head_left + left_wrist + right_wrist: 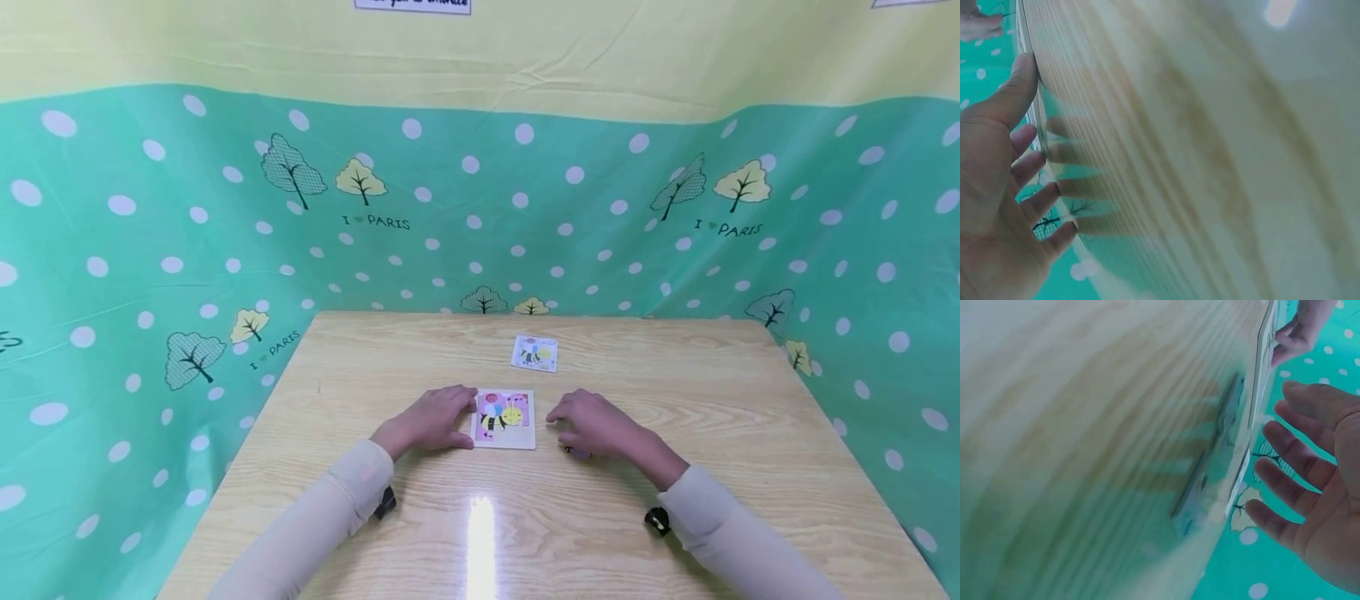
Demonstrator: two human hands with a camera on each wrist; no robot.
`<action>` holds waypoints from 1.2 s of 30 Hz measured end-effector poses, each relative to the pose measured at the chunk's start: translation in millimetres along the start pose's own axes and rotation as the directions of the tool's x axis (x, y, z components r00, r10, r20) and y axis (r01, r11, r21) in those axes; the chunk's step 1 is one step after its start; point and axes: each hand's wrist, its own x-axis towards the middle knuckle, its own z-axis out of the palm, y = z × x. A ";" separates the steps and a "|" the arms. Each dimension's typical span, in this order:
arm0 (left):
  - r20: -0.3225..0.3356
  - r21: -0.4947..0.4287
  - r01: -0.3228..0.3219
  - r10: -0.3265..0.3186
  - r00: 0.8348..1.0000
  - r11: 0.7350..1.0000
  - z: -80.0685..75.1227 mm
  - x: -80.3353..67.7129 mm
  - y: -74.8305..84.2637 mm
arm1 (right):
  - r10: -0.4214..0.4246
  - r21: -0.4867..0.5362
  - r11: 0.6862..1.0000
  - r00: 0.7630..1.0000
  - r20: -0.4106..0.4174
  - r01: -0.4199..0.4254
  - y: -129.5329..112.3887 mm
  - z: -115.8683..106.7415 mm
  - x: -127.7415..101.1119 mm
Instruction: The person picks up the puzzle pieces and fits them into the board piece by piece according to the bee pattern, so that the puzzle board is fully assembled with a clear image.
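Observation:
A square picture puzzle board (527, 440) with a pale frame lies mid-table, showing a yellow-and-black bee on pink; its lower right part looks pale. Along its left edge rests my left hand (441, 419), fingertips at the upper corner and thumb at the lower one. The left wrist view shows this hand (1004, 181) with spread, fairly straight fingers. To the right of the board, my right hand (592, 423) hovers with loosely bent fingers, nothing between them. Partly hidden below it lies a small puzzle piece (577, 452), seen edge-on as a thin slab (1207, 450) in the right wrist view.
Behind the board lies a card (534, 354) with a similar bee picture. The wooden table (375, 358) reaches back to a green and yellow curtain (480, 208), which also hangs along both sides. A bright light streak reflects on the near tabletop.

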 end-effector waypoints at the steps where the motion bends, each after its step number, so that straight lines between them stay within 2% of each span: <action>1: -0.002 -0.004 -0.001 0.001 1.000 1.000 -0.3 -0.1 0.1 | 0.009 0.001 1.000 1.000 0.002 -0.009 2.0 0.6 -1.9; 6: 0.002 -0.007 0.000 0.000 1.000 1.000 0.0 -0.6 -0.4 | 0.035 0.019 0.999 0.999 0.000 -0.035 9.4 1.0 -11.1; 18: 0.004 0.001 -0.002 0.002 1.000 1.000 0.0 0.3 -0.8 | -0.021 -0.042 0.999 1.000 0.007 0.021 20.7 3.2 -31.4; 25: 0.008 -0.009 0.000 0.000 1.000 1.000 -0.6 0.5 -1.1 | -0.041 -0.048 0.998 0.999 -0.029 0.039 24.7 8.8 -30.4; 36: 0.005 -0.018 0.005 -0.005 1.000 1.000 -2.6 -1.5 0.7 | -0.028 -0.050 0.998 1.000 -0.010 0.027 24.6 10.5 -25.3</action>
